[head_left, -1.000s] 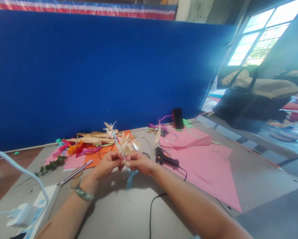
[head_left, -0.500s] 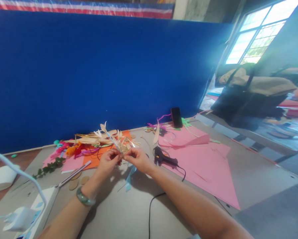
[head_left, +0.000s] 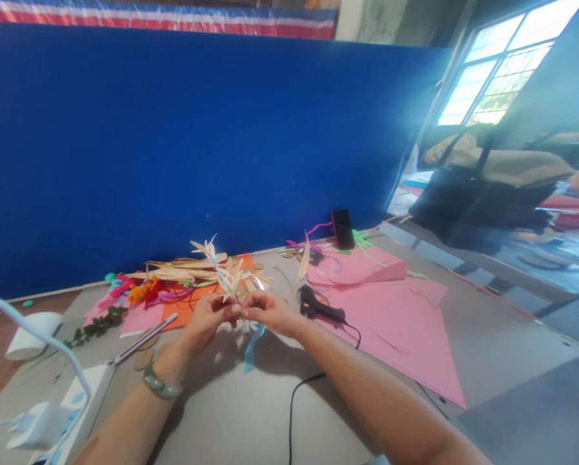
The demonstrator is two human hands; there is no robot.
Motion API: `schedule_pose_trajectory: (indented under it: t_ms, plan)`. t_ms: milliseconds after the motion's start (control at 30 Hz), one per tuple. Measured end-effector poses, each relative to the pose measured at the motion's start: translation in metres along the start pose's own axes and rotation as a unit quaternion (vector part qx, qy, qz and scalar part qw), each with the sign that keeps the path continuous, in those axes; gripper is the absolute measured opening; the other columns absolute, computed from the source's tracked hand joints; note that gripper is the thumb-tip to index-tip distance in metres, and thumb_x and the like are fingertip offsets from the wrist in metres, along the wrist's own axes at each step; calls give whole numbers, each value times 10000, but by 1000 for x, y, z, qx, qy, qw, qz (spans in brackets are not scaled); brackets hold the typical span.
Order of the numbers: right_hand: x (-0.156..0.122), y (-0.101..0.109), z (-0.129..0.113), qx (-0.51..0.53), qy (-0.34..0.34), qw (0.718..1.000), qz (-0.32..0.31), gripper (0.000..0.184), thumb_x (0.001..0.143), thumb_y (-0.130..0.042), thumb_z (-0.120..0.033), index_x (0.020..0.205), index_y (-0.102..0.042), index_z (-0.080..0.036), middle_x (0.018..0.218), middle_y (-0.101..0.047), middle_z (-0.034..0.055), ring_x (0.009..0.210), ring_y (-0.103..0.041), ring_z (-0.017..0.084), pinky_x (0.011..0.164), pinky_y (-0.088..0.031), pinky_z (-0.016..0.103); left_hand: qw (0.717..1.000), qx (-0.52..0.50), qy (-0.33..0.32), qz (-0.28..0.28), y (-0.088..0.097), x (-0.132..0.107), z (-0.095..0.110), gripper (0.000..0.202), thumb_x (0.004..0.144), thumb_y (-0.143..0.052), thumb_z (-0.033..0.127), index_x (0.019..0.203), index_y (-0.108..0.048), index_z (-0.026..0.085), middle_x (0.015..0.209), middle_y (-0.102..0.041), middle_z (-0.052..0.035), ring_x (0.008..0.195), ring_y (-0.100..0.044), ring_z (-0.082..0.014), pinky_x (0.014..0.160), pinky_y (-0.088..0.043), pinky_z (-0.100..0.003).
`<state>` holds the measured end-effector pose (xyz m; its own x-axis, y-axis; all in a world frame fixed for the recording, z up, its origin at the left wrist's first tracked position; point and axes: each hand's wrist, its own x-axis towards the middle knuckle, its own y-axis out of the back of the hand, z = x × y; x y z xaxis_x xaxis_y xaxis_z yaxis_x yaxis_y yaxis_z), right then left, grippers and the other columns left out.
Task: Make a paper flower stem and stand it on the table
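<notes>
My left hand (head_left: 216, 315) and my right hand (head_left: 268, 311) meet over the middle of the table, fingertips pinched together. Between them is the stem of a spray of pale dried-husk flowers (head_left: 231, 281), whose pointed petals rise above my fingers; part of the stem is light blue. A light blue ribbon (head_left: 250, 349) hangs just below my right hand. Exactly what each fingertip presses is hidden. To the right of my right hand lies a black hot glue gun (head_left: 321, 307). Behind the flowers are strips of dried husk (head_left: 182, 270) on orange paper (head_left: 177, 315).
Pink paper sheets (head_left: 390, 316) cover the right side. A phone (head_left: 342, 228) leans against the blue partition (head_left: 197, 129). Left are a pen (head_left: 146, 337), a green leafy sprig (head_left: 98, 325), a white paper cup (head_left: 33, 336) and a power strip (head_left: 83, 400) with a plug. A black cord (head_left: 294, 400) crosses the front.
The flower spray has turned between my fingers, its petals now facing differently. My left hand has shifted slightly. The paper cup at the left has rolled to the right.
</notes>
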<state>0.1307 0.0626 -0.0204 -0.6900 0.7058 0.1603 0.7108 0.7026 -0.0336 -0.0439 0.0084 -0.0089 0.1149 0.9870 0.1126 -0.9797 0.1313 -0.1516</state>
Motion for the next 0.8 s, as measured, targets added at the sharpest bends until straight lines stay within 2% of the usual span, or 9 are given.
schedule_pose_trajectory:
  t_ms: [200, 533, 633, 800]
  plan:
    - [1, 0, 2, 6, -2, 1000, 14, 345, 660, -772, -451, 743, -656, -138, 687, -631, -11, 634, -528, 106, 655, -399, 247, 996, 78, -17, 43, -3, -1, 5, 256, 688, -752, 370, 632, -672, 134, 552, -613, -27, 528, -575, -143, 555, -489, -269]
    - [0, -3, -4, 87, -13, 995, -44, 350, 677, -764, -455, 733, -597, -153, 730, -671, 13, 748, -613, 148, 754, -431, 285, 997, -31, 38, 52, -5, 0, 5, 305, 565, -841, 360, 602, -666, 113, 542, -644, -32, 512, -594, -137, 537, -516, -270]
    - [1, -2, -1, 84, -13, 996, -26, 355, 672, -768, -455, 737, -600, -149, 723, -662, 7, 708, -589, 129, 716, -416, 262, 996, -47, 40, 64, -7, -1, 4, 309, 559, -846, 359, 612, -664, 114, 549, -641, -22, 505, -598, -129, 537, -521, -264]
    - [3, 2, 3, 60, -9, 998, 8, 346, 667, -777, -440, 735, -609, -144, 721, -636, -5, 667, -544, 109, 646, -375, 233, 993, -47, 7, 109, -15, -2, 2, 314, 575, -836, 372, 606, -648, 123, 534, -631, -12, 494, -600, -125, 553, -529, -264]
